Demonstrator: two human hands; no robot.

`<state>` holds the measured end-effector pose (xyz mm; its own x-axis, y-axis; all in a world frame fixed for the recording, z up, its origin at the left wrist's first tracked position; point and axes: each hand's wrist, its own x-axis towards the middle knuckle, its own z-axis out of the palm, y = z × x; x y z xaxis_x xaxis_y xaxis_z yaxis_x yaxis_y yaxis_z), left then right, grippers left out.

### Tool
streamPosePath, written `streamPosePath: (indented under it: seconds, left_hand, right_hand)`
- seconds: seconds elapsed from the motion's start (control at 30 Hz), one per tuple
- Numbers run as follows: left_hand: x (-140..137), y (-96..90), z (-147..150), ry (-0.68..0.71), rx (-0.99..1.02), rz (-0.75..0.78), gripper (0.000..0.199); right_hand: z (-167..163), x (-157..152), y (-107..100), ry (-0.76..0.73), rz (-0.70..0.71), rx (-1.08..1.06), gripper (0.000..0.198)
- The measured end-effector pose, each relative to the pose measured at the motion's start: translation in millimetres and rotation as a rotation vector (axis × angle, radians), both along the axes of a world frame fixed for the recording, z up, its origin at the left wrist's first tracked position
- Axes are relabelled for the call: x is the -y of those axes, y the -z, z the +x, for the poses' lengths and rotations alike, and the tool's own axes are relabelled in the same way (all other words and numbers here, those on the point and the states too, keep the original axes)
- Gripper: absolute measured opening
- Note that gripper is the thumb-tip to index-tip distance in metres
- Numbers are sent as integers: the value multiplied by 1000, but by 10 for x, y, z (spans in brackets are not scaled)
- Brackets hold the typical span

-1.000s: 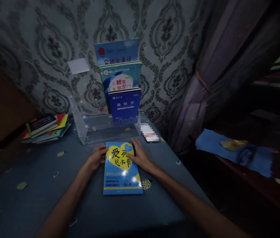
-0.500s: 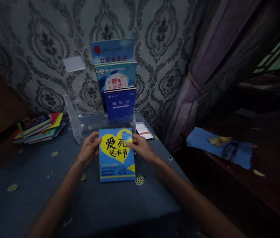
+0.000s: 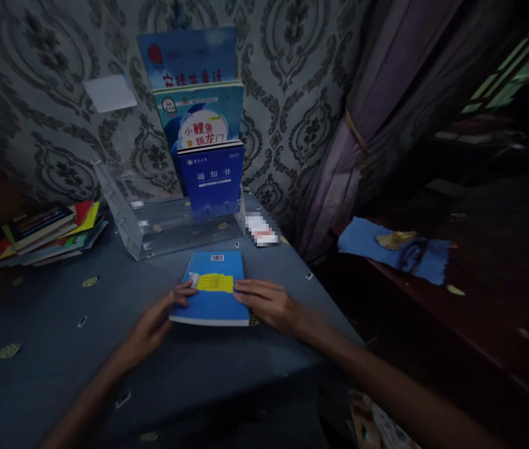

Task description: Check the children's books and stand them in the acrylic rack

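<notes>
Your book [image 3: 213, 305] is in front of the clear rack [image 3: 128, 231], with its bar code [image 3: 218, 257] side up and its white page edge facing you. Your left hand [image 3: 159, 315] grips its left side and your right hand [image 3: 267, 302] grips its right side. I can't tell if it rests on the tabletop [image 3: 105, 349] or is just above it. To hold it well, press both sides just as hard, so it doesn't tip. Pinch the covers and pages together, or it may flop open. Go slow, and mind the rack's front, which is near. The tall books [image 3: 215, 184] stand at the rack's right end. The pile [image 3: 53, 234] is left of the rack.
</notes>
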<state>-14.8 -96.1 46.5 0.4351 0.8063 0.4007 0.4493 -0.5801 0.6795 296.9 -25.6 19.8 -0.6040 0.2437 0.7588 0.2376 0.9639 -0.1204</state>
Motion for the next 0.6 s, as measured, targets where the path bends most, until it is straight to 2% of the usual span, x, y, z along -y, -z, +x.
streamPosePath:
  seconds: [0.1, 0.23, 0.4, 0.53, 0.6]
  left_hand:
    - [128, 249, -44, 2, -183, 162, 28]
    - [153, 342, -173, -28, -344, 341, 36]
    - [128, 209, -138, -147, -506, 299, 29]
    - [67, 134, 187, -245, -547, 271, 26]
    - [50, 134, 359, -272, -547, 239, 27]
  right_hand:
    - [2, 123, 126, -14, 26, 86, 23]
    - [13, 208, 102, -76, -9, 179, 20]
    - [-131, 295, 96, -95, -45, 241, 18]
    - [-460, 406, 106, -46, -12, 354, 23]
    - [-591, 447, 92, -73, -3, 386, 20]
